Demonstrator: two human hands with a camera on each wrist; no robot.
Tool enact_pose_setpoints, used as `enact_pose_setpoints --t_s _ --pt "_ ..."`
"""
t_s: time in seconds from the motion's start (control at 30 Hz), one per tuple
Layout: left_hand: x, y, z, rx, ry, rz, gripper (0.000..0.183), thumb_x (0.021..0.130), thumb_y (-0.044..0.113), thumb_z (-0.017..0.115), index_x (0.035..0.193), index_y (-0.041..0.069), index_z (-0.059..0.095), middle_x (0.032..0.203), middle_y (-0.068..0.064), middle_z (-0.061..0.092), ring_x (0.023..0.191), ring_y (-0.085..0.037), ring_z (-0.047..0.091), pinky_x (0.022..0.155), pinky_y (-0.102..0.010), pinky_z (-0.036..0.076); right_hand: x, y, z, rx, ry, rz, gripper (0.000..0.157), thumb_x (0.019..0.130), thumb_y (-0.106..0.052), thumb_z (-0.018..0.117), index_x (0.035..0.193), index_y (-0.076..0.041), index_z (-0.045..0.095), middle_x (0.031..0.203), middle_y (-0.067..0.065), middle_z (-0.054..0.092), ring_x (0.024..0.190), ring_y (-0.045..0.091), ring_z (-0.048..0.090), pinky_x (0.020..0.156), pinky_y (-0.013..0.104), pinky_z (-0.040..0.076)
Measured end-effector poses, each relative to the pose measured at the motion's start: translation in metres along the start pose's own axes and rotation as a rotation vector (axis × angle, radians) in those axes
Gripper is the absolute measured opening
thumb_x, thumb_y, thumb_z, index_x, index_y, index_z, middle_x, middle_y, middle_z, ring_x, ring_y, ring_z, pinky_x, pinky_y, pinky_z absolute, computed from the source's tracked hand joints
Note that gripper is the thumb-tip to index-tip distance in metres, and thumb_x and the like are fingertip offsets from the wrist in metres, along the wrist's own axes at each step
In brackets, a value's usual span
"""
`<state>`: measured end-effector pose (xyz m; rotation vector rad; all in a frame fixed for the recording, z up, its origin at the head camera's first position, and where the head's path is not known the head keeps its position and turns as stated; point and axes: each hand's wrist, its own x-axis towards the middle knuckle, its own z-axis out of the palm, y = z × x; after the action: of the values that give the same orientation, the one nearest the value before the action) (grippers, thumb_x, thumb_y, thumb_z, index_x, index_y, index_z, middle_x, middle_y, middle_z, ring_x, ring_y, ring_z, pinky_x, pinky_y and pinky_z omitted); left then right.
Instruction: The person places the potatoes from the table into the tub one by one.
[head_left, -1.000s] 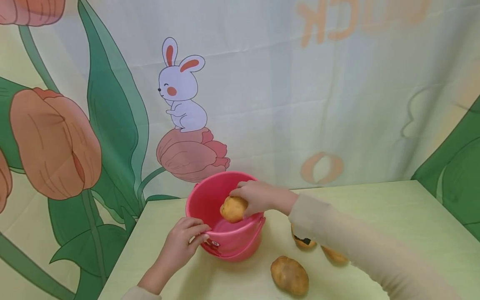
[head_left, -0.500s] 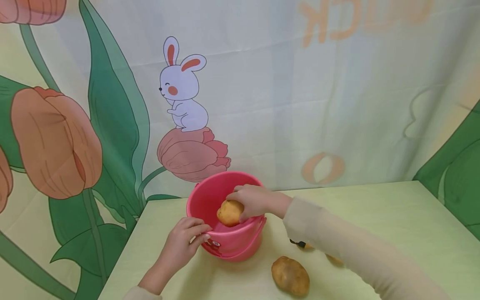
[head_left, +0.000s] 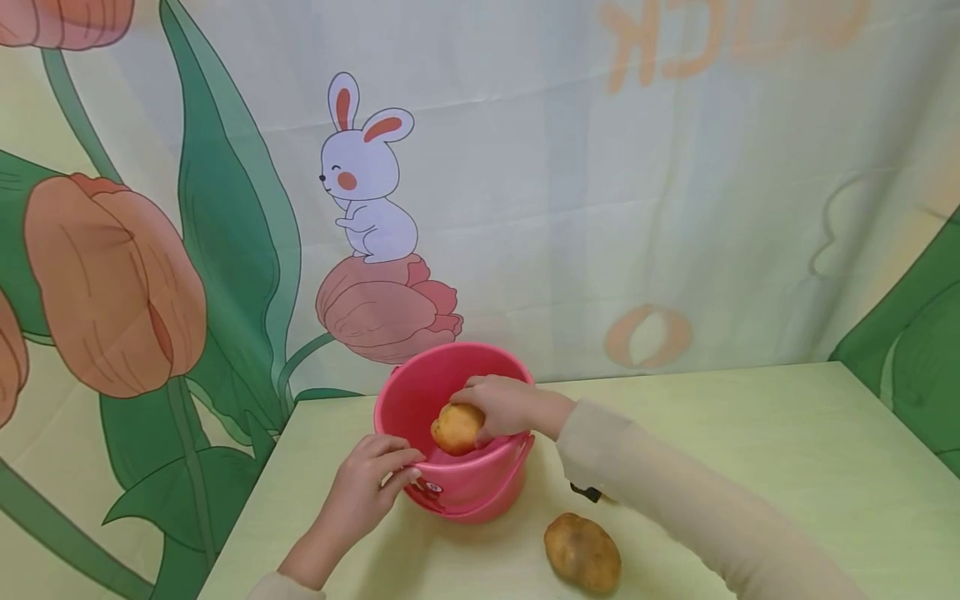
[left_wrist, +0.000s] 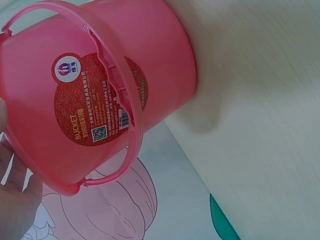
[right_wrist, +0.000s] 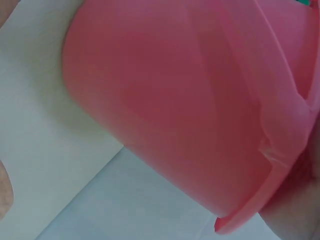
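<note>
In the head view, a pink bucket stands upright on the table, and its handle hangs down on the near side. My left hand grips its near-left rim, fingers over the edge and thumb outside. My right hand reaches over the right rim and holds a potato inside the bucket's mouth. In the left wrist view, the bucket's red label faces the camera, with part of the left hand at the rim. The right wrist view shows mostly the bucket's wall; the potato is hidden there.
Another potato lies on the pale table, right of and nearer than the bucket. A small black piece shows beneath the right sleeve. A printed curtain with a rabbit and tulips hangs right behind the table.
My right hand has moved slightly left and down, lowering the potato a little into the bucket. The right sleeve now covers the potatoes seen beside it earlier. My left hand stays on the rim.
</note>
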<state>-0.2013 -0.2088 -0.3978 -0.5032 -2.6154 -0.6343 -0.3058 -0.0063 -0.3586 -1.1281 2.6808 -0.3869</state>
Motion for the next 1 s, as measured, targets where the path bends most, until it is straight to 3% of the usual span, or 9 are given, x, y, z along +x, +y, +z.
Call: enact_pose_setpoints --t_s 0.4,1.0 --pt "0.0 -0.002 0.0 0.01 0.015 0.045 0.021 0.069 0.016 0.074 0.09 0.018 0.07 0.09 0.008 0.06 0.089 -0.008 0.049 0.071 -0.022 0.051 0.01 0.001 0.007 0.015 0.017 -0.005 0.062 0.067 -0.028 0.076 0.123 -0.019 0.051 0.113 -0.003 0.053 0.102 0.013 0.048 0.081 0.028 0.048" --pt "0.0 -0.001 -0.001 0.006 0.012 0.044 0.023 0.068 0.014 0.075 0.09 0.017 0.07 0.089 0.007 0.06 0.088 -0.008 0.05 0.07 -0.022 0.052 0.012 0.002 0.013 0.057 -0.031 0.038 0.059 0.063 -0.023 0.079 0.117 -0.023 0.056 0.104 -0.007 0.055 0.094 0.01 0.049 0.072 0.022 0.049"
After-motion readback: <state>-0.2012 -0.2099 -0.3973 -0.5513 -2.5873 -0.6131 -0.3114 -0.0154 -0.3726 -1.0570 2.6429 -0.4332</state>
